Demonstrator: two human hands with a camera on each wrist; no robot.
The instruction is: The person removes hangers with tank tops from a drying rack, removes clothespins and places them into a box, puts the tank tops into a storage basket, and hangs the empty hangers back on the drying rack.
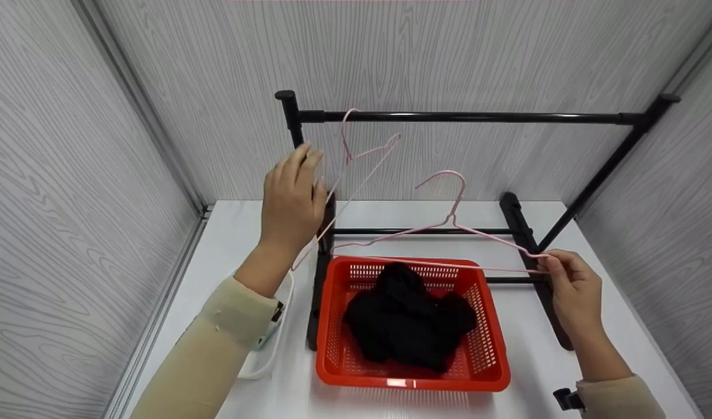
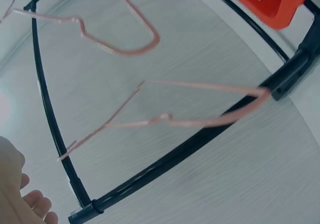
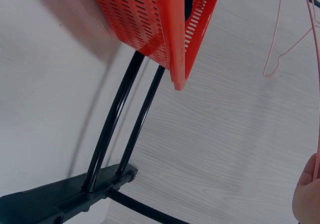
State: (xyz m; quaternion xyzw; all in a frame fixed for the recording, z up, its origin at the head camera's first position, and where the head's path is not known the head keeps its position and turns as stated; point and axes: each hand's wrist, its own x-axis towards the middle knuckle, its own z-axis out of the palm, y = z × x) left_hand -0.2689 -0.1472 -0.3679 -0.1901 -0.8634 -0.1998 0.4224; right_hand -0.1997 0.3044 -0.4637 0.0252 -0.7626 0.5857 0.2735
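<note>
Between thumb and fingers, my right hand (image 1: 574, 285) pinches the right end of a pink wire hanger (image 1: 490, 234). That hanger spans above the back of a red basket (image 1: 413, 381), its hook pointing up. A second pink hanger (image 2: 167, 118) hangs by its hook near the left end of the black rack's top bar (image 1: 472, 117). Beside this hanger and the rack's left post, my left hand (image 1: 292, 201) is raised with its fingers loosely extended, holding nothing. Crumpled black cloth (image 1: 408, 323) lies inside the basket.
A white container (image 1: 267, 366) with small items stands left of the basket, partly behind my left forearm. The rack's feet (image 1: 518, 216) flank the basket, and two lower rods (image 3: 112, 119) run between them. Wood-grain panels (image 1: 146, 116) enclose the white table.
</note>
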